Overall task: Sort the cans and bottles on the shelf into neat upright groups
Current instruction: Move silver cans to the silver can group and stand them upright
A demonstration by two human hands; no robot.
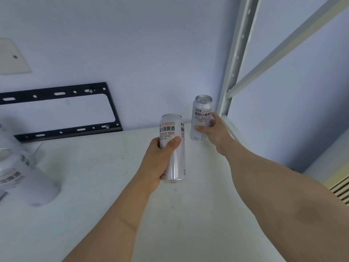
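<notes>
**Metal cans, painted steel, matt shelf**

Smooth, satin-glossy metal on the near can (172, 148), white-coated with printed lettering and a soft sheen down its side. Same finish on the far can (201, 118), bare silvery metal at its lid. Matt off-white shelf board (94, 186), smooth but lightly scuffed and speckled. Pale painted metal on the shelf upright (236, 59), punched with holes. Black, semi-matt metal on the wall bracket (62, 93). Flat, matt paint on the wall (132, 53).
</notes>
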